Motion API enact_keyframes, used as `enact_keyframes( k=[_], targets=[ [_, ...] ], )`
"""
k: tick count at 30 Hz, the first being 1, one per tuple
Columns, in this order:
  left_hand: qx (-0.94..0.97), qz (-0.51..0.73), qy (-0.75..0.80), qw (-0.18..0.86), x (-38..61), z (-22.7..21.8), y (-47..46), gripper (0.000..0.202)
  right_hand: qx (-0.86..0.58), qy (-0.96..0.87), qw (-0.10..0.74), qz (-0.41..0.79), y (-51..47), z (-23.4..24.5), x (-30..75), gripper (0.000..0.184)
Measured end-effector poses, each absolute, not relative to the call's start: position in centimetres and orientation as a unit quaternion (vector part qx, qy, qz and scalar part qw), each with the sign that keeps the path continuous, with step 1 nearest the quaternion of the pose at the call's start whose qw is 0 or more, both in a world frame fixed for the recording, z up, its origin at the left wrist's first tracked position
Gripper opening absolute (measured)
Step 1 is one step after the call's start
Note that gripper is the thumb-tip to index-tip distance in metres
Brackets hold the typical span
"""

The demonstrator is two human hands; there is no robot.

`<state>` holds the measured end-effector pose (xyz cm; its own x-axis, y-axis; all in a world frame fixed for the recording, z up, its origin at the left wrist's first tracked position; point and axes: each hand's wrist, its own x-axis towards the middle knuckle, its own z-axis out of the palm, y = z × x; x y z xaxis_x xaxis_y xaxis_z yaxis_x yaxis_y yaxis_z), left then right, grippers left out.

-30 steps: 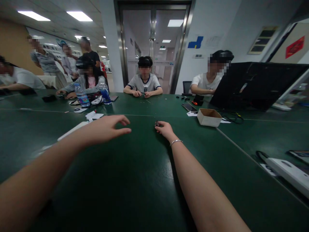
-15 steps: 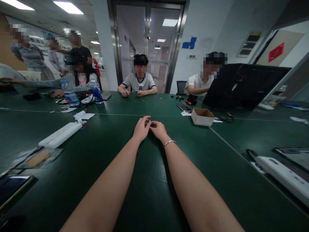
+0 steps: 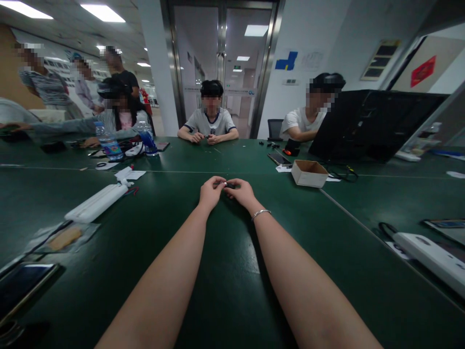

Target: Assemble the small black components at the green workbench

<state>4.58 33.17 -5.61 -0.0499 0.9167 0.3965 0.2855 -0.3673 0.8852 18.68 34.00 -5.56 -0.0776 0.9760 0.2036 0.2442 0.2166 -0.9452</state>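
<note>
Both my arms stretch forward over the dark green table. My left hand and my right hand meet at the middle of the table, fingers curled and pinched together on a small dark object held between them. What the object is cannot be made out. A thin silver bracelet circles my right wrist. An open cardboard box sits just right of my hands.
A white power strip lies at left, another white power strip at right. A phone lies near left. Water bottles stand far left. A black laptop is open at right. Several people sit across the table.
My left hand swung in from the left, where it hovered open, and joined my right hand on the small object. The view shifted slightly.
</note>
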Motion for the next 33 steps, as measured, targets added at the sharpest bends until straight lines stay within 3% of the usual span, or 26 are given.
enact_keyframes(
  k=[6, 15, 24, 33],
  targets=[
    [0.572, 0.576, 0.493, 0.312, 4.2, -6.0, 33.0, 0.010, -0.436, -0.560, 0.504, 0.492, 33.7, -4.7, 18.6, 0.011],
    [0.562, 0.548, 0.473, 0.401, 2.9, -5.7, 32.6, 0.020, -0.412, -0.534, 0.508, 0.535, 33.9, -4.9, 19.3, 0.017],
    [0.559, 0.544, 0.475, 0.408, 3.0, -5.2, 32.8, 0.020, -0.379, -0.513, 0.516, 0.571, 33.7, -4.9, 19.8, 0.020],
    [0.526, 0.542, 0.498, 0.427, 3.3, -4.6, 32.3, 0.031, -0.358, -0.523, 0.510, 0.581, 33.7, -5.1, 20.1, 0.025]
  ],
)
